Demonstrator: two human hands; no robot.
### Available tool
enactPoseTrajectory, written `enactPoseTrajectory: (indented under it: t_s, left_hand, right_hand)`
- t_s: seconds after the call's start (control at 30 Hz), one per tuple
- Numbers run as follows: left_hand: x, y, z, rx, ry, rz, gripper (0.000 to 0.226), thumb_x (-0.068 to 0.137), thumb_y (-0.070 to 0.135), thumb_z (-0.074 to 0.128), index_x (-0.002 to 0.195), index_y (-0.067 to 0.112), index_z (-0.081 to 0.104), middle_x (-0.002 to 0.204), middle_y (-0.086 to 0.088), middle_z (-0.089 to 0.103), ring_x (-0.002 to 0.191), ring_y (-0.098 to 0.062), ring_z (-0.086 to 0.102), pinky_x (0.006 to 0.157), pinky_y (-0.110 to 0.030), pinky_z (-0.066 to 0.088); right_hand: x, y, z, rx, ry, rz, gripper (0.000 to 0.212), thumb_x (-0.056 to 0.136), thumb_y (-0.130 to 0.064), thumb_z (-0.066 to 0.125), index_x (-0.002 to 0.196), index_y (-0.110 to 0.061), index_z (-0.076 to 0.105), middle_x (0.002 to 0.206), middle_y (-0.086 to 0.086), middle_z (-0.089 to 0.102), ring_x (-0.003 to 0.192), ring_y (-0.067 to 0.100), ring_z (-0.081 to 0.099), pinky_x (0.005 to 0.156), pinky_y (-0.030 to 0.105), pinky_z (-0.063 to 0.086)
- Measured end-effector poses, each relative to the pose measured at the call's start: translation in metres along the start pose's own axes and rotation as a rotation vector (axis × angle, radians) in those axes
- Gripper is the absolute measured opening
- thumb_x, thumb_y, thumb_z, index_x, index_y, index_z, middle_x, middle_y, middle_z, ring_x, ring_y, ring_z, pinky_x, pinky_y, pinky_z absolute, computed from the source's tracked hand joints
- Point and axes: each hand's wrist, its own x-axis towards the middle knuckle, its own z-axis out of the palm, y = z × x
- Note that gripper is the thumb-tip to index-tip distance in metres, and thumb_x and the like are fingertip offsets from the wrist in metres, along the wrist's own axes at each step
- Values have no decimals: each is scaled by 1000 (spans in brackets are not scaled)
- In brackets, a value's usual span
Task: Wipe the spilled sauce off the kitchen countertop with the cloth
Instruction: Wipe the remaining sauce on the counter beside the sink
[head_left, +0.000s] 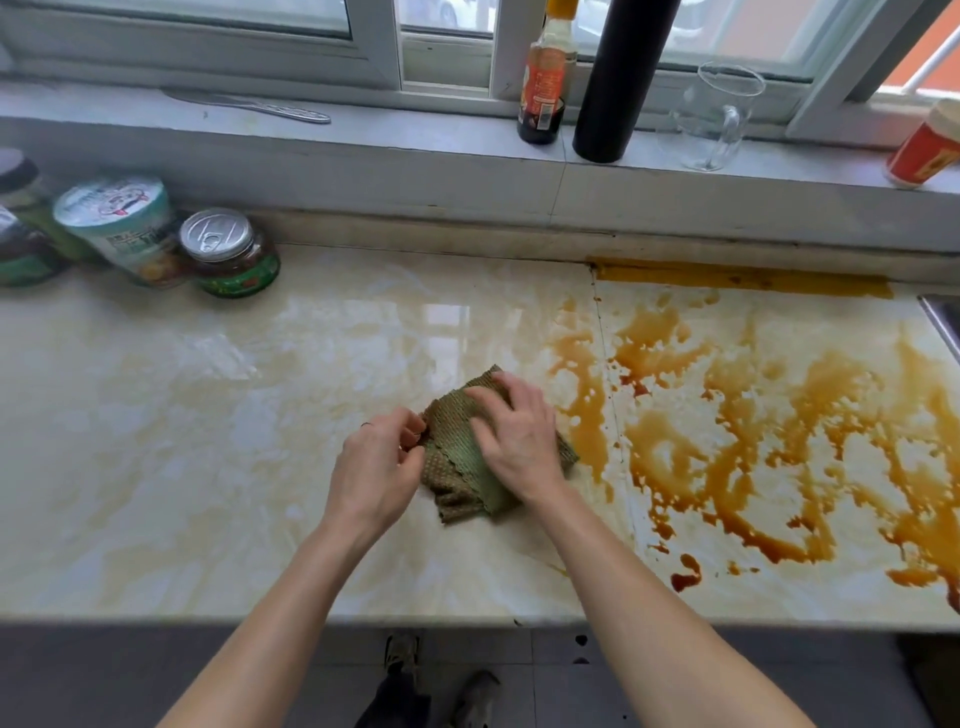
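A green textured cloth (453, 470) lies bunched on the pale marble countertop (208, 441), near its middle. My right hand (514, 436) rests flat on top of the cloth, fingers spread. My left hand (382, 467) pinches the cloth's left edge between thumb and fingers. Brown spilled sauce (753, 441) spreads in streaks and pools over the right half of the counter, starting just right of the cloth. A thick yellow-brown band of sauce (743, 278) runs along the back edge.
Jars and a tub (124, 234) and a sealed can-top jar (231, 254) stand at the back left. On the windowsill are a sauce bottle (545, 78), a black cylinder (621, 78), a glass jug (717, 114) and a red cup (924, 150). A sink edge (943, 322) shows far right.
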Motion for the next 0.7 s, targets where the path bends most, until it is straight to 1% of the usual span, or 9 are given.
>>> enactPoseTrajectory:
  t_s: [0.07, 0.23, 0.3, 0.37, 0.43, 0.5, 0.6, 0.63, 0.7]
  left_hand:
    - [-2, -7, 6, 7, 12, 3, 18, 81, 12, 59, 97, 19, 62, 89, 1, 65, 74, -17, 61, 74, -39, 52]
    - [-2, -21, 9, -9, 66, -19, 20, 82, 7, 58, 98, 18, 62, 93, 1, 66, 75, -15, 61, 74, -35, 51]
    - [-2, -25, 7, -8, 80, -15, 21, 82, 5, 57, 98, 17, 62, 93, 1, 65, 75, -15, 61, 73, -35, 50]
    - [-1, -29, 5, -3, 101, -3, 21, 82, 3, 57, 97, 16, 63, 93, 2, 66, 74, -13, 60, 70, -32, 49]
    - [-1, -32, 4, -3, 116, 4, 22, 82, 1, 56, 97, 16, 62, 93, 3, 65, 74, -12, 59, 69, -30, 48]
    - [0, -35, 7, -10, 125, 3, 23, 82, 1, 55, 97, 17, 62, 93, 2, 66, 75, -12, 59, 69, -31, 48]
    - [0, -34, 15, -15, 120, 13, 24, 82, 1, 54, 98, 17, 62, 95, 2, 66, 80, -16, 61, 72, -36, 51]
    - [0, -32, 17, -16, 118, 20, 24, 82, 1, 54, 97, 17, 62, 95, 1, 66, 80, -17, 61, 72, -36, 51]
    - [-1, -31, 20, -15, 111, 35, 24, 82, 0, 54, 97, 17, 62, 94, 1, 66, 79, -16, 61, 71, -35, 51]
  right_hand:
    - [-19, -15, 24, -189, -64, -110, 51, 96, -47, 38, 146, -39, 38, 155, 2, 33, 145, 31, 21, 115, 61, 13]
    - [-58, -2, 40, -275, -85, -379, 55, 96, -50, 37, 150, -41, 30, 158, -3, 31, 148, 28, 21, 116, 58, 15]
    - [-36, 12, 34, -323, -45, -301, 56, 96, -53, 32, 151, -42, 27, 159, -2, 29, 149, 26, 19, 115, 59, 16]
    - [-12, 15, 28, -314, -25, -75, 57, 96, -55, 27, 151, -40, 25, 160, 1, 27, 149, 26, 16, 116, 61, 13]
    - [-14, 5, 30, -277, 21, 55, 59, 96, -53, 26, 152, -36, 28, 160, 3, 26, 149, 28, 14, 117, 61, 11]
    - [-41, -12, 37, -262, 12, 1, 58, 97, -52, 31, 153, -35, 29, 161, 2, 25, 150, 29, 12, 116, 61, 11]
    - [-74, -19, 42, -294, -50, -208, 57, 96, -50, 38, 151, -38, 31, 159, -2, 29, 149, 27, 17, 115, 59, 16]
    - [-68, -15, 41, -290, -45, -202, 56, 96, -50, 39, 150, -39, 33, 158, -3, 31, 149, 26, 20, 115, 59, 18]
    - [-49, -11, 37, -277, 19, -29, 54, 96, -49, 36, 148, -37, 37, 156, -1, 34, 147, 26, 23, 114, 60, 19]
